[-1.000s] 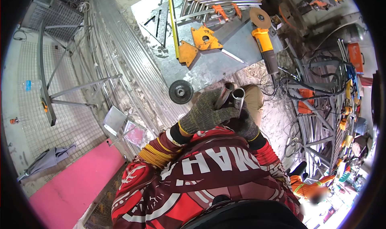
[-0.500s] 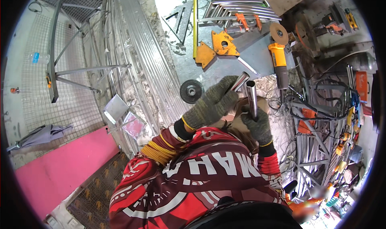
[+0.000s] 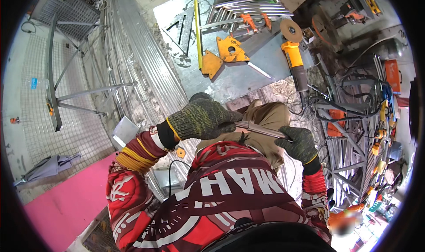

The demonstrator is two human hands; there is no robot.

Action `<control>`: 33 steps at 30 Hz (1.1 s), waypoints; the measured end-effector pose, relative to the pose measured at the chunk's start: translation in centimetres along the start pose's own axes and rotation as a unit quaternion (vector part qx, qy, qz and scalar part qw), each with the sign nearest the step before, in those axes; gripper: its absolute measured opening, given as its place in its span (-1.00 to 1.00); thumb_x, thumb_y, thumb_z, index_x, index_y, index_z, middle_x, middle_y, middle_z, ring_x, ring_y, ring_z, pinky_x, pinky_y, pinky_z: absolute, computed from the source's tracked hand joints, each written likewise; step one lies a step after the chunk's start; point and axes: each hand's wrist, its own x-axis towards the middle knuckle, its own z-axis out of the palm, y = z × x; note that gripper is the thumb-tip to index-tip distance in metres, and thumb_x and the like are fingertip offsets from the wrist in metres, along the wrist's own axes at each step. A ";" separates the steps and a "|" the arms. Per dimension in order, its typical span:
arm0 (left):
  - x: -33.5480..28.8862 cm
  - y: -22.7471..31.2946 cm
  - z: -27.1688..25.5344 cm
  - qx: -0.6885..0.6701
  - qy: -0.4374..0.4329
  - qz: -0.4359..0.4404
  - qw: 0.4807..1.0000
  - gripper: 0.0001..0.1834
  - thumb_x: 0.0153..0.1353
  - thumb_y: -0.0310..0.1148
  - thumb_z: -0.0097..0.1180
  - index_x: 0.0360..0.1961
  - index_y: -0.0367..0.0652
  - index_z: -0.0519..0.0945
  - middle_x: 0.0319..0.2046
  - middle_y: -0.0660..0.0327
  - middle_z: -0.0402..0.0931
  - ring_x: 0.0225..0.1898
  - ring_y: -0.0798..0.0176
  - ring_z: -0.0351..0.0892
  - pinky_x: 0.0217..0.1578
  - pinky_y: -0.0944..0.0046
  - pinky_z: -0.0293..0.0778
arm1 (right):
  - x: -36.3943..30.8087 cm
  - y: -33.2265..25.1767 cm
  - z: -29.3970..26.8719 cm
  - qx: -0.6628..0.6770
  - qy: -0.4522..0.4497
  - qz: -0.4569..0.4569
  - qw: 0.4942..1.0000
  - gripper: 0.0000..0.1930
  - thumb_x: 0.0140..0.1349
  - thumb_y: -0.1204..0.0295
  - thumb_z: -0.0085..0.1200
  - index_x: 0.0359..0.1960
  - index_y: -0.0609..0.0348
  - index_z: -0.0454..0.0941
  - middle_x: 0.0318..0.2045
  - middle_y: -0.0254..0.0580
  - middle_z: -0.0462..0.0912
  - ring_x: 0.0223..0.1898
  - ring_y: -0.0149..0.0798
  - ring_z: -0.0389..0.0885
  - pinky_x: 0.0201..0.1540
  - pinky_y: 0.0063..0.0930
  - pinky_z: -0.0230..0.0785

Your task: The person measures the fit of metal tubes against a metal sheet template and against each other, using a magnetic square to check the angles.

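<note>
My left hand (image 3: 206, 119), in a grey-green knit glove, is closed round one end of a shiny metal tube (image 3: 263, 130). My right hand (image 3: 301, 144), gloved alike, grips the other end. The tube lies nearly level above my lap, dipping slightly to the right. I cannot tell whether it is one piece or two pieces put together, as the gloves cover both ends. Just beyond my left hand, a dark grinding disc (image 3: 200, 96) shows partly at the table's near edge.
On the metal table (image 3: 248, 86) lie yellow welding magnets (image 3: 232, 49), a yellow bar (image 3: 198, 35), orange clamps (image 3: 249, 22) and several bent tubes. A yellow angle grinder (image 3: 293, 57) sits at its right edge. Long metal profiles (image 3: 152, 53) run along the left; racked stock and cables crowd the right.
Both hands have come down nearer my lap and moved apart. The two tubes stood upright, one in each hand; now a nearly level length spans between the hands.
</note>
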 end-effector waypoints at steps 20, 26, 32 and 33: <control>-0.4 0.6 -0.5 -0.039 0.010 0.047 0.998 -0.63 0.33 -0.03 0.15 0.08 0.12 0.68 -0.37 0.12 0.67 -0.34 -0.01 0.69 -0.31 0.01 0.59 | -2.0 1.2 2.8 0.077 -0.061 -0.150 0.984 -0.70 0.19 0.24 0.29 -0.27 0.26 0.61 -0.54 0.03 0.61 -0.46 0.11 0.63 -0.41 -0.13 0.39; -0.6 0.4 -1.0 0.022 -0.007 0.069 0.997 -0.64 0.34 -0.04 0.16 0.07 0.10 0.66 -0.46 0.11 0.62 -0.42 -0.04 0.66 -0.40 0.00 0.56 | -1.6 0.4 2.0 0.040 -0.032 -0.066 0.996 -0.60 0.12 0.14 0.38 -0.27 0.28 0.63 -0.54 0.01 0.63 -0.50 0.11 0.63 -0.43 -0.07 0.41; -1.8 1.9 0.0 0.036 0.015 0.057 0.998 -0.68 0.32 -0.04 0.17 -0.01 0.08 0.65 -0.55 0.16 0.57 -0.54 0.00 0.63 -0.53 0.00 0.50 | -2.8 0.8 1.6 0.081 -0.163 -0.024 0.983 -0.48 0.21 0.00 0.27 -0.08 0.28 0.65 -0.43 0.06 0.68 -0.45 0.16 0.65 -0.35 -0.02 0.48; -2.1 2.2 0.2 0.053 0.019 0.057 0.997 -0.68 0.32 -0.04 0.17 0.00 0.09 0.63 -0.56 0.17 0.56 -0.54 0.02 0.63 -0.55 0.01 0.49 | -3.1 0.6 1.8 0.081 -0.165 -0.027 0.983 -0.48 0.21 0.00 0.27 -0.08 0.28 0.65 -0.43 0.06 0.68 -0.45 0.16 0.65 -0.35 -0.02 0.48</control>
